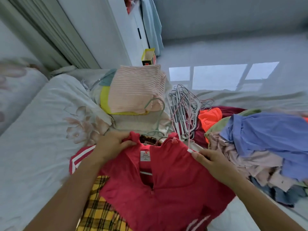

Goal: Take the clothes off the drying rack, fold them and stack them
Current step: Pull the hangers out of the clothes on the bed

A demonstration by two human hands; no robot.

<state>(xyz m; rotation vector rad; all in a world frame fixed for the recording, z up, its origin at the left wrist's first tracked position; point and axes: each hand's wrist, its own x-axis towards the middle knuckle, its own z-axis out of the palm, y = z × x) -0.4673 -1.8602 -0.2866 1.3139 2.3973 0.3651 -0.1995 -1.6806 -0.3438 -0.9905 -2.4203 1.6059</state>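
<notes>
A red zip-up jacket (173, 185) with white stripes lies spread on the bed in front of me, its front open at the collar. My left hand (111, 145) pinches the left side of the collar. My right hand (215, 161) holds the right shoulder, thumb on the fabric. A green hanger (158, 117) sits just beyond the collar. A folded stack topped by a pink striped garment (135, 89) stands behind it.
A heap of loose hangers (183, 110) lies right of the stack. Unfolded clothes, blue (266, 132), pink and orange, are piled at the right. A yellow plaid garment (100, 212) lies under the jacket. A floral quilt (50, 124) covers the left. A yellow box (148, 56) stands on the floor.
</notes>
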